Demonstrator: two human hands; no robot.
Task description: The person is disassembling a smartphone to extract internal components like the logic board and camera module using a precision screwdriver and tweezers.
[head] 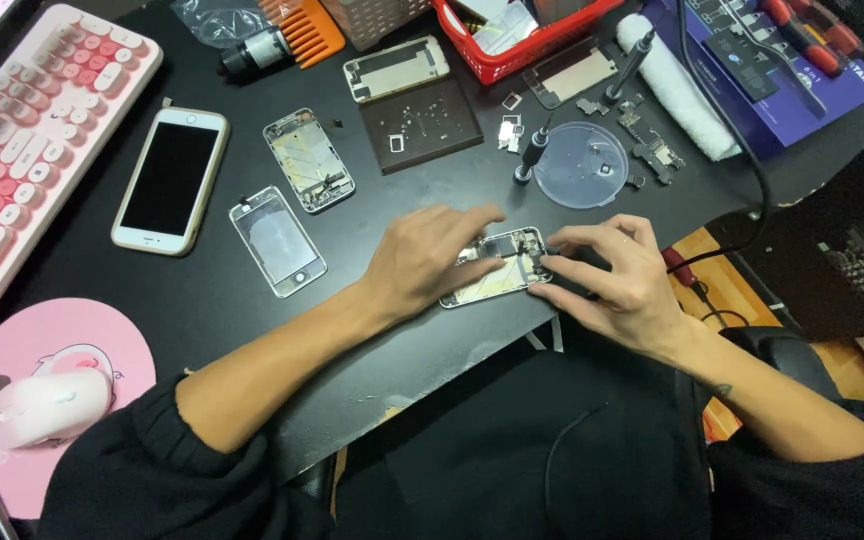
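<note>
An opened phone chassis [505, 262] lies near the front edge of the black desk [192, 300], its inner parts showing. My left hand [422, 258] rests over its left end, fingers spread and pressing on the frame. At the right end, my right hand [617, 272] has its fingertips pinched at the upper corner of the chassis. Whether a small part sits between those fingertips is too small to tell.
Left of my hands lie a phone panel [278, 240], another open chassis [309, 160] and a whole white phone [170, 180]. Behind are a dark parts mat [422, 124], a clear round lid [581, 164], screwdrivers [530, 152], a red basket [512, 52], a pink keyboard [22, 140] and a white mouse [48, 405].
</note>
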